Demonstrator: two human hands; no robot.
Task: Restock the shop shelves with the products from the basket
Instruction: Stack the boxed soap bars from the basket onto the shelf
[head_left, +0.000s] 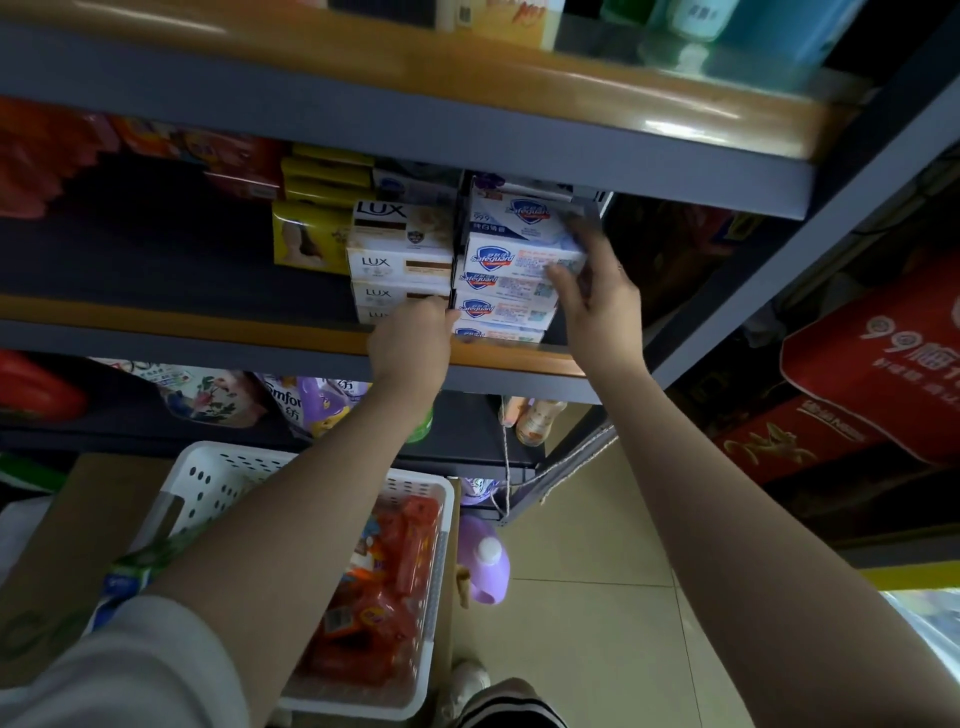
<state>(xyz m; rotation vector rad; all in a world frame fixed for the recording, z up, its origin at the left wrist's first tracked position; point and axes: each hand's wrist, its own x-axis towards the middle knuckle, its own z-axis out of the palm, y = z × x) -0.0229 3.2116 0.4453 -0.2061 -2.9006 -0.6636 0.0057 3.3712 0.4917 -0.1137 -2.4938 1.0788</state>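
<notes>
Shelf: my middle shelf (218, 332), orange-edged, crosses the centre of the frame, with soap boxes stacked toward its right end.
Safeguard stack: white and blue boxes (498, 312) piled at centre frame, the topmost (519, 257) sitting slightly askew on the ones below.
Right hand: my right hand (597, 291) grips that top Safeguard box at its right end, thumb on the front face, fingers wrapped round the far side and blurred.
Lux stack: white Lux boxes (400, 260) stand just left of the Safeguard stack, touching it or nearly so.
Left hand: my left hand (410, 343) is at the shelf's front edge, fingers curled against the lower Lux boxes where the two stacks meet; I cannot tell whether it actually holds one.
Yellow boxes: (311, 234) further left of the Lux, set deeper on the shelf.
Basket: white perforated basket (218, 478) at lower left of the frame, under my left forearm, holding red and orange packets (384, 587).
Lower shelf: pouches (208, 400) and a purple bottle (322, 405) below the soap.
Floor: beige tiles at lower centre, a purple jug (483, 561) standing just right of the basket.
Right side: red cartons (872, 374) stacked at the right edge of the frame.
</notes>
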